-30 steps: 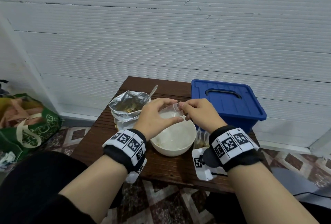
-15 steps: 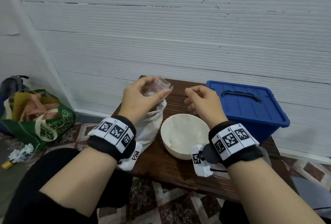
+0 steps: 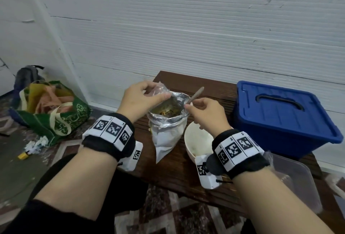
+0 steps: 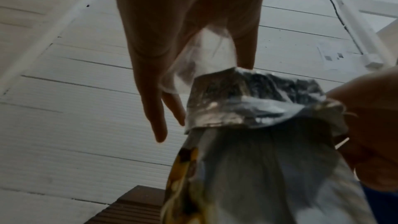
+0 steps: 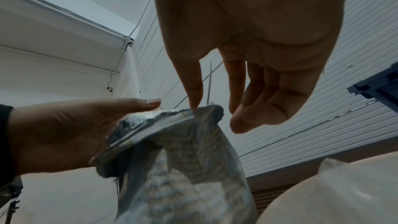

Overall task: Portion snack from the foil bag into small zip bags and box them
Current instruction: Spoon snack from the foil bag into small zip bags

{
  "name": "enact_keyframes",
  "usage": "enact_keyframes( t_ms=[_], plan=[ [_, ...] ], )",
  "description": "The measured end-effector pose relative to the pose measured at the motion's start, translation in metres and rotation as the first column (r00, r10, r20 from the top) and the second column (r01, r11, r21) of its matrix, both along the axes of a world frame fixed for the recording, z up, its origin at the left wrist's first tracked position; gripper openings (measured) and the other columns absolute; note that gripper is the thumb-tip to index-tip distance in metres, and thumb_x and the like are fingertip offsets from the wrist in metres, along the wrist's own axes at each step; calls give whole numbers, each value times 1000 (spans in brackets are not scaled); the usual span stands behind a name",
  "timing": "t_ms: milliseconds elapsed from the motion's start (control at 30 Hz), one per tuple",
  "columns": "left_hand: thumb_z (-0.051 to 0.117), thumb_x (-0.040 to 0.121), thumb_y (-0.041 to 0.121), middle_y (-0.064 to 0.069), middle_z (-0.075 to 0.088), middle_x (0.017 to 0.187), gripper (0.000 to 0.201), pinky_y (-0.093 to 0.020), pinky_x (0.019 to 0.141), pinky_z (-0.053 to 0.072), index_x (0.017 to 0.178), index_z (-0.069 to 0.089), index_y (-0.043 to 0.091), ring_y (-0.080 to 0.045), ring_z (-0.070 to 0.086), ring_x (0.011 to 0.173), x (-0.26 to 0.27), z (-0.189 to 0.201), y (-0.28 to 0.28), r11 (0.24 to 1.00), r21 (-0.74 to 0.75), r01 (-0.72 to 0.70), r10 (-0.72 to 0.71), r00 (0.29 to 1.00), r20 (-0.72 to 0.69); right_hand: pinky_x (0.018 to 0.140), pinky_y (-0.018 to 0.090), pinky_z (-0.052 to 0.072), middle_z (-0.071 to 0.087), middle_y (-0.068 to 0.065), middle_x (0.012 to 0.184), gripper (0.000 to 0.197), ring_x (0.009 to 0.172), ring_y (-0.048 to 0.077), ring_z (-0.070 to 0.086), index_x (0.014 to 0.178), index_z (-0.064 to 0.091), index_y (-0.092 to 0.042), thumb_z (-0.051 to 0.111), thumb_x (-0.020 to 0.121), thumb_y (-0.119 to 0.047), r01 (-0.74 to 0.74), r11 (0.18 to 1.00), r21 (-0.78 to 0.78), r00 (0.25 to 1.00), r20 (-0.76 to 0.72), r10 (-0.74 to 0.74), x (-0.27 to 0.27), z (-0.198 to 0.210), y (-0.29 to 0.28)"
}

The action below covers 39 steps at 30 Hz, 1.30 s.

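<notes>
Left hand [image 3: 139, 101] pinches zip bag [image 3: 158, 91] above foil bag [image 3: 168, 121]; right hand [image 3: 207, 114] pinches spoon [image 3: 196, 95].

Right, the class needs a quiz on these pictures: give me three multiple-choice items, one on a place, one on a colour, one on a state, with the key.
1. Where does the white bowl stand?
A. on the floor
B. on the table, between the foil bag and the lidded box
C. on top of the box

2. What colour is the lidded box?
A. red
B. yellow
C. blue

3. How is the foil bag?
A. upright and open at the top
B. sealed shut
C. lying flat

Key:
1. B, the head view shows it on the wood between them.
2. C, lid and body are blue.
3. A, snack shows through its open mouth.
</notes>
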<state>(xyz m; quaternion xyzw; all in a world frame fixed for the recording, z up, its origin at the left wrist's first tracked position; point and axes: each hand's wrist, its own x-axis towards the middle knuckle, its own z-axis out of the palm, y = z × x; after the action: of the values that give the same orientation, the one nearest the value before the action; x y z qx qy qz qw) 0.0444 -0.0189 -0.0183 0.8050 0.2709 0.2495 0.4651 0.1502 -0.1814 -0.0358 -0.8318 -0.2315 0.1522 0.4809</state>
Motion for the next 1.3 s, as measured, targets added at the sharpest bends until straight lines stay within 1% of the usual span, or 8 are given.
enact_keyframes(
  t_ms=[100, 167, 533, 700, 867, 1000, 1133, 1300],
  plan=[
    [82, 70, 38, 13, 67, 99, 34, -11, 72, 43, 99, 69, 24, -2, 62, 95, 3, -6, 1, 997, -62, 44, -45, 999, -19, 55, 30, 55, 71, 13, 86, 13, 70, 22, 69, 89, 65, -11, 66, 85, -23, -6, 1000, 28, 999, -37, 7, -2, -3, 5],
    [82, 69, 39, 10, 70, 98, 36, -14, 74, 45, 98, 71, 22, -3, 64, 94, 3, -6, 2, 994, -95, 61, -61, 998, -1, 51, 29, 54, 70, 19, 77, 15, 65, 28, 69, 84, 67, 1, 64, 83, -14, 23, 998, 64, 999, -42, -21, -1, -5, 7],
    [82, 64, 46, 12, 69, 102, 43, -10, 73, 41, 99, 72, 23, 1, 60, 97, 4, -6, 0, 985, -149, 85, -85, 996, 12, 57, 32, 54, 65, 14, 65, 9, 56, 21, 61, 80, 69, -3, 61, 81, -7, 28, 995, 94, 998, -58, -23, 7, -3, 7],
    [81, 68, 43, 15, 67, 97, 37, 1, 62, 40, 98, 70, 24, 6, 59, 91, 2, -3, -1, 988, -111, 105, -107, 994, -12, 72, 36, 54, 65, 1, 78, 22, 78, 18, 63, 95, 68, -18, 69, 83, -38, 46, 995, 94, 997, 61, -51, 8, -2, 7],
    [81, 70, 42, 15, 68, 96, 35, 2, 62, 40, 97, 70, 24, 8, 59, 90, 0, -1, -4, 989, -95, 114, -116, 993, -13, 71, 29, 46, 65, -2, 73, 19, 72, 10, 57, 81, 68, -16, 61, 91, -30, 86, 969, 230, 963, 230, -140, 6, 3, 3],
    [82, 70, 40, 14, 69, 94, 29, -6, 68, 45, 92, 69, 27, 4, 62, 89, -1, 2, -7, 987, -95, 130, -133, 991, -19, 71, 10, 40, 65, -9, 77, 15, 77, 2, 57, 83, 69, -18, 59, 93, -22, 29, 936, 350, 917, 363, -164, -1, 3, -2],
    [82, 68, 42, 18, 69, 89, 29, -7, 68, 46, 92, 68, 31, 10, 62, 81, -3, 1, -9, 988, -76, 135, -137, 990, -26, 73, 6, 36, 63, -2, 78, 12, 76, 5, 54, 87, 71, -10, 61, 91, -16, -117, 956, 269, 801, 595, -69, -6, -4, -5],
    [82, 67, 46, 17, 70, 94, 30, -8, 71, 45, 91, 68, 33, 9, 62, 85, -3, 0, -12, 989, -44, 143, -144, 989, -33, 70, 5, 36, 66, 3, 76, 12, 74, 9, 56, 83, 72, -11, 63, 89, -15, -101, 963, 250, 863, 504, -40, -17, -18, -4]
  ],
)
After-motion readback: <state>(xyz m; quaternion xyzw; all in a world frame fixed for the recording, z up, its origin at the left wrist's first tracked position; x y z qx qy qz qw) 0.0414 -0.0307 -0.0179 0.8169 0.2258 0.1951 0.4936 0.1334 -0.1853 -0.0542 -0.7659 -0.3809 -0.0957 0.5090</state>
